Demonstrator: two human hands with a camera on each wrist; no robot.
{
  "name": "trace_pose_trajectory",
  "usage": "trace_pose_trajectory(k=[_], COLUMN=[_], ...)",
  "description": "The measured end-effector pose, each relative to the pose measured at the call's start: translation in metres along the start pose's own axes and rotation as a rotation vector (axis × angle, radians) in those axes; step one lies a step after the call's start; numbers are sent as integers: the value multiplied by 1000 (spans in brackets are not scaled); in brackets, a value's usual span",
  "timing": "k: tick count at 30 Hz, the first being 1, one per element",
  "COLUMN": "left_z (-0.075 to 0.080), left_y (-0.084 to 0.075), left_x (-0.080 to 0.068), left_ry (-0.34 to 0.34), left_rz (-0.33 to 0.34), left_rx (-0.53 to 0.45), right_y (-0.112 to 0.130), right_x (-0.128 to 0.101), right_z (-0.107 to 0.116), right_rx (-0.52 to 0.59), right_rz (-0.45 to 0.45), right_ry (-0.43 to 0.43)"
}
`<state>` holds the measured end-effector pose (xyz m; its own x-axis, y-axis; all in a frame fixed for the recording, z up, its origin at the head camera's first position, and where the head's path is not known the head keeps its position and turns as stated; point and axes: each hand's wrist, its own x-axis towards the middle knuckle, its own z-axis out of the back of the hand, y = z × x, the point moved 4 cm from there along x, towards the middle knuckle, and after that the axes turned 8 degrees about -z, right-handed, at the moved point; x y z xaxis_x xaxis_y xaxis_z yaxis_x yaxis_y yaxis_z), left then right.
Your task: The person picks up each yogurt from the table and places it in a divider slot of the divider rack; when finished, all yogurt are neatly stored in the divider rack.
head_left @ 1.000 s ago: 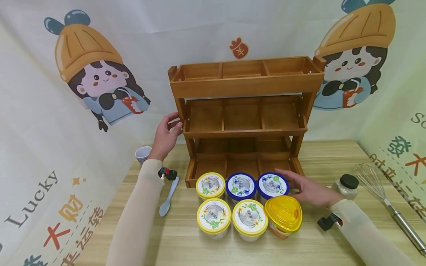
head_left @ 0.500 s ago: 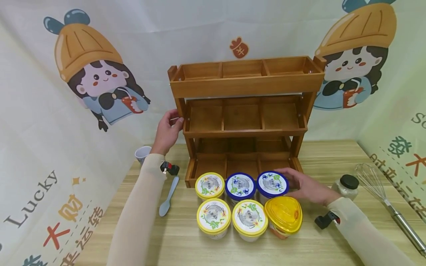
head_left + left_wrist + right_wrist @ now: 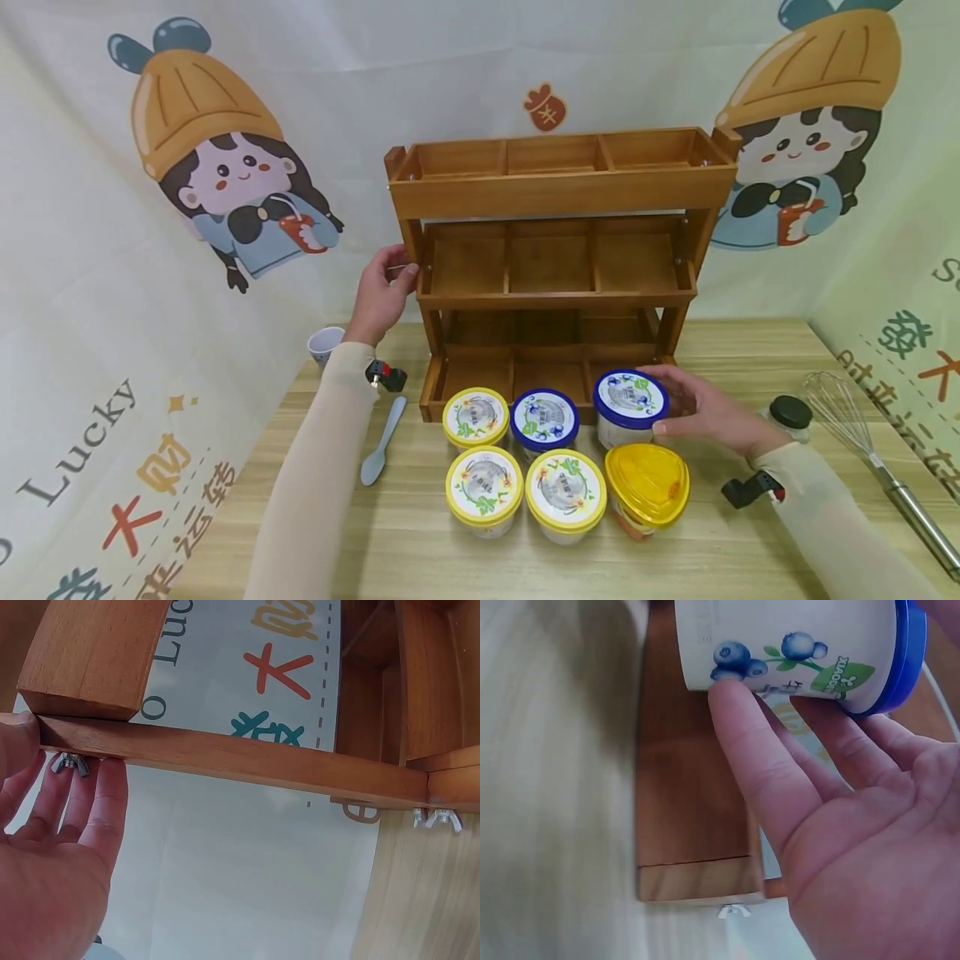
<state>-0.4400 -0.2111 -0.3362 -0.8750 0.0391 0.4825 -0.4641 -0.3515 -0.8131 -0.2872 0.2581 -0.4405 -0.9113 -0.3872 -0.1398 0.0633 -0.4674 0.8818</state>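
My right hand (image 3: 716,414) grips a blue-lidded yogurt cup (image 3: 626,419) by its side, thumb in front. Blueberries are printed on that cup (image 3: 787,656) in the right wrist view, where fingers lie along its wall. It is raised in front of the lowest tier of a brown wooden shelf rack (image 3: 562,200). With the thumb on one face and fingers behind, my left hand (image 3: 381,296) holds the rack's left upright (image 3: 225,754), around a wing nut (image 3: 70,763). Another blue-lidded cup (image 3: 544,419), several yellow-lidded cups (image 3: 484,485) and a triangular yellow-lidded cup (image 3: 648,485) stand on the table.
A pale blue spoon (image 3: 383,442) and a small cup (image 3: 325,342) are at the left. On the right are a black-lidded jar (image 3: 790,414) and a whisk (image 3: 862,433). Printed cloth hangs behind the rack, which has three divided tiers.
My right hand has taken hold of the right blue-lidded yogurt cup and raised it, slightly to the right. The left hand has closed in on the rack's upright.
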Motion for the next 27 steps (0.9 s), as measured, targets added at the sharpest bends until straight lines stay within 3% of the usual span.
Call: trace_pose_trajectory(k=[13, 20, 27], left_z=[-1, -3, 1], left_y=[2, 2, 0], left_x=[-1, 0, -2], left_ry=[-1, 21, 9], left_rz=[-23, -38, -27], left_rx=[-12, -35, -33], right_y=[31, 30, 26], right_x=[-3, 6, 20], right_z=[11, 15, 18], right_rx=[-57, -66, -61], right_rz=[40, 20, -5], right_ry=[-142, -252, -292])
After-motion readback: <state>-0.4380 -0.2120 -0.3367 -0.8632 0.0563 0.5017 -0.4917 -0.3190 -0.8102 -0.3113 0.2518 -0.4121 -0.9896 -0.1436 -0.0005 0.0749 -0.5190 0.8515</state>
